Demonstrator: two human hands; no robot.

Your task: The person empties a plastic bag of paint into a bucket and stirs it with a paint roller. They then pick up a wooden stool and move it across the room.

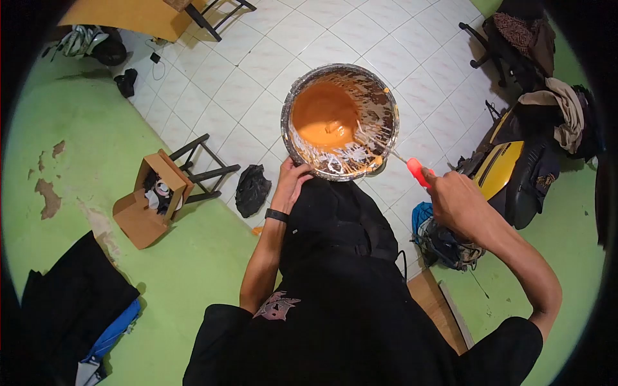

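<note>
A paint-splattered bucket (387, 106) stands in front of me, with orange paint (325, 114) inside and pale streaks down its inner wall. My left hand (294, 180) grips the near left part of its rim. My right hand (456, 201) is closed around the handle of a red-handled tool with a thin metal shaft (418, 172). That shaft crosses over the right side of the rim and slants down into the bucket. Its far end is smeared with paint, and I cannot make out its shape.
Beside the bucket to the left lies a black plastic bag (253, 191). An open cardboard box (149, 199) rests by a dark stool (206, 170). On the right are a yellow-and-black motorbike (499, 170), a blue-and-grey bundle (444, 241) and a cloth-draped chair (515, 45).
</note>
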